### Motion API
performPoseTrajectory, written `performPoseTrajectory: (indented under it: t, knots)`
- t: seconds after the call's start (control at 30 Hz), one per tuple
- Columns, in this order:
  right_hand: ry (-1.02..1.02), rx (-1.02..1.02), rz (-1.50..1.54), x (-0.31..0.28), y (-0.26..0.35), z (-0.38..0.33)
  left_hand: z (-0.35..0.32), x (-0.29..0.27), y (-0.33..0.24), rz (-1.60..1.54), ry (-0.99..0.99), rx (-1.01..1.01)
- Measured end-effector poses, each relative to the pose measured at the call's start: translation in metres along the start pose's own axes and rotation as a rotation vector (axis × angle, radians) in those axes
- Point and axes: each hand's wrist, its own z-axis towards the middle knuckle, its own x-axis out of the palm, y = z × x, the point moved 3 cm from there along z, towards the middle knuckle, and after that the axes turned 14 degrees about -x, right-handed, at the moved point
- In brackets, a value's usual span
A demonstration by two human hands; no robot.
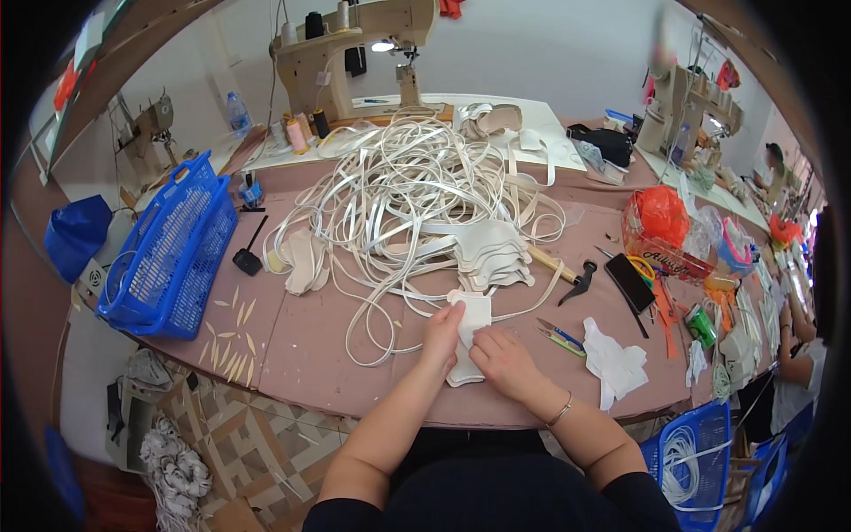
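In front of me, my left hand [441,337] is closed on a white, curved flat piece [474,309], possibly leather, with the thumb lying on top. My right hand [507,362] has its fingers bent and pressed against the right side of the same piece. Its lower end shows below my hands, close to the table's front edge; the middle is partly covered by fingers. Just beyond lies a stack of similar white pieces [493,255]. A big tangle of white straps [399,177] fills the table behind it, one loop reaching down left of my left hand.
Right of my hands lie a hammer [578,282], thread snips [562,340], a white scrap [613,362] and a dark phone [630,283]. Blue baskets [177,257] stand at left, beside thin cream slivers [232,359]. A sewing machine [355,53] stands at the back. Another person sits far right.
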Motion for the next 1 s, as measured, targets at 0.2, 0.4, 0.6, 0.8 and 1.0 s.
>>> performPoseTrajectory:
  t: [0.2, 0.4, 0.6, 0.8, 1.0]
  knots:
    - [0.113, -0.064, 0.033, 0.002, 0.006, -0.007, 0.013, -0.010, 0.012, 0.011, 0.043, -0.036]
    - [-0.039, 0.171, 0.258, -0.001, -0.012, -0.014, -0.003, 0.003, 0.002, -0.076, 0.224, -0.112]
    - [-0.143, 0.512, 0.448, -0.005, -0.047, -0.011, -0.039, 0.016, -0.009, 0.001, 0.432, -0.106]
    - [-0.193, 0.521, 0.583, -0.003, -0.059, 0.001, -0.021, 0.001, 0.004, 0.457, 0.140, 0.066]
    - [-0.571, 0.754, 0.685, 0.007, -0.066, -0.016, -0.019, 0.000, 0.001, 0.244, 0.036, 0.278]
